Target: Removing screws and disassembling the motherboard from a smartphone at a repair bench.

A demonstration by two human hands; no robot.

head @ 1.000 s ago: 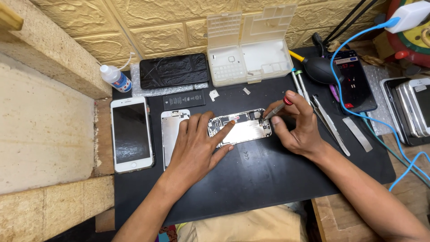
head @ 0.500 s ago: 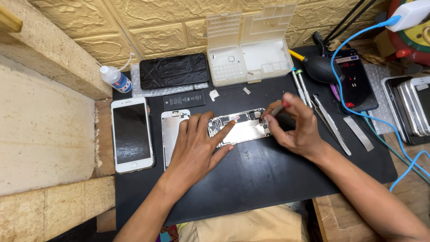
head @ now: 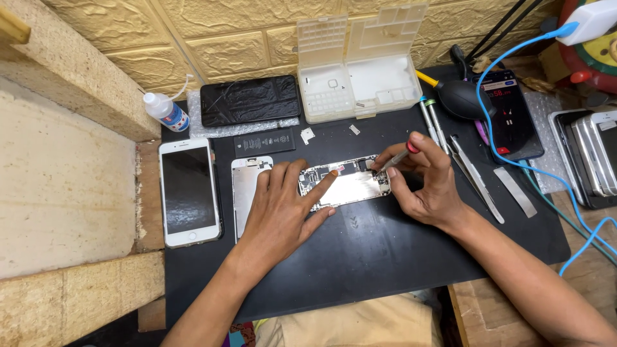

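Note:
An opened phone body (head: 350, 185) with bare circuitry lies in the middle of a black work mat (head: 385, 257). My left hand (head: 283, 209) rests flat on its left end, index finger stretched over the board, pinning it down. My right hand (head: 427, 186) pinches a small screwdriver (head: 395, 157) with a red cap; its tip touches the upper right corner of the phone body. A detached silver screen plate (head: 245, 193) lies partly under my left hand.
A white phone (head: 188, 191) lies left of the mat. Behind are a cracked black phone (head: 249, 99), a black battery (head: 265, 142), a dropper bottle (head: 166, 110) and an open clear parts box (head: 355, 87). Tweezers (head: 475, 177), screwdrivers, a lit phone (head: 509, 119) and blue cable sit right.
My right hand has rolled the screwdriver slightly at the phone's upper right corner. My left hand stays in place on the phone.

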